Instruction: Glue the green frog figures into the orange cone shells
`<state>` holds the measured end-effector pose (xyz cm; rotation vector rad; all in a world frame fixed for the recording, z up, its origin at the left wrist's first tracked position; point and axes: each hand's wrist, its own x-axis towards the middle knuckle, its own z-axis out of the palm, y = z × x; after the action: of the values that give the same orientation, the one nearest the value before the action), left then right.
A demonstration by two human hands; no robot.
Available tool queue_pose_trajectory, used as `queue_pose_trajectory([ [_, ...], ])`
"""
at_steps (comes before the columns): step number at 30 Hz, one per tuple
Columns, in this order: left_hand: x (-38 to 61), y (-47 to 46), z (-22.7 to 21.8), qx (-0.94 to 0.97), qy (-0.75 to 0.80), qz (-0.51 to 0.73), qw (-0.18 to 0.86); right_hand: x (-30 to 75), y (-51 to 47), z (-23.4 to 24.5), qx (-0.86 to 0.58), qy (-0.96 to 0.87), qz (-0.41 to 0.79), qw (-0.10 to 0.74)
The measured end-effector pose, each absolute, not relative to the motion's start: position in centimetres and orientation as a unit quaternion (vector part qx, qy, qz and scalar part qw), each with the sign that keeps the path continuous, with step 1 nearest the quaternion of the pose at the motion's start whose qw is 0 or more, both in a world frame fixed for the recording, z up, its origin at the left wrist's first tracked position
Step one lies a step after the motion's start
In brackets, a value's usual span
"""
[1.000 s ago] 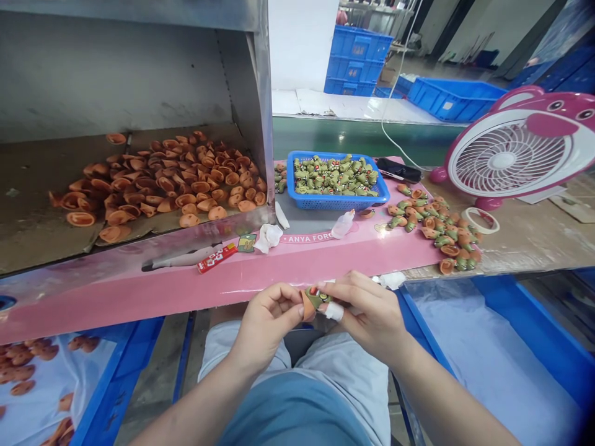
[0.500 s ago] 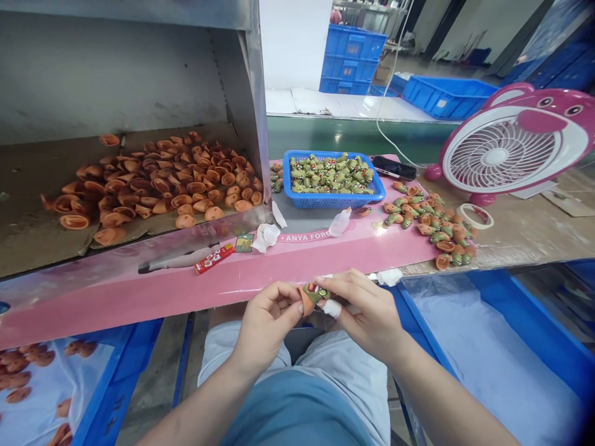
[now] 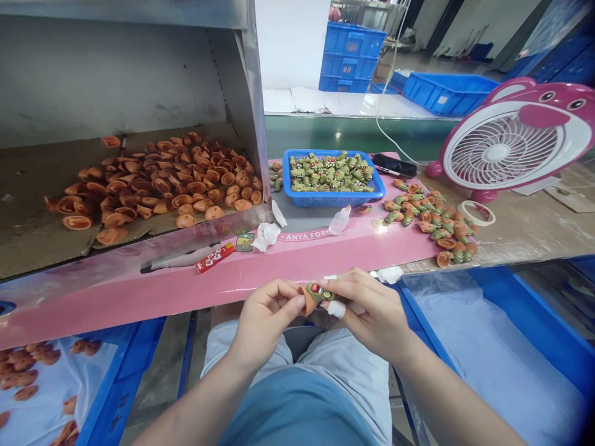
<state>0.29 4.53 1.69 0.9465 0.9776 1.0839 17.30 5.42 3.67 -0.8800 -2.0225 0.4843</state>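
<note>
Orange shell and green figure touch, pinched by left hand and right hand respectively, at the tabletop's near edge.

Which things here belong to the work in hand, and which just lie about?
Likely part of it:
small piece in left hand and right hand
orange shells
green pieces in blue basket
pile of orange and green pieces

Probably lying about:
pink fan
red packet
crumpled tissue
pale ring
</note>
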Motion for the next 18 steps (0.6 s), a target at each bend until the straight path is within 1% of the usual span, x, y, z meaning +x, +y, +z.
queue_pose_trajectory([
  [18,0.36,4.57,1.58,0.425,0.416,0.475,0.649,17.32,5.64,3.65,-0.342,-0.810,0.192,0.436],
])
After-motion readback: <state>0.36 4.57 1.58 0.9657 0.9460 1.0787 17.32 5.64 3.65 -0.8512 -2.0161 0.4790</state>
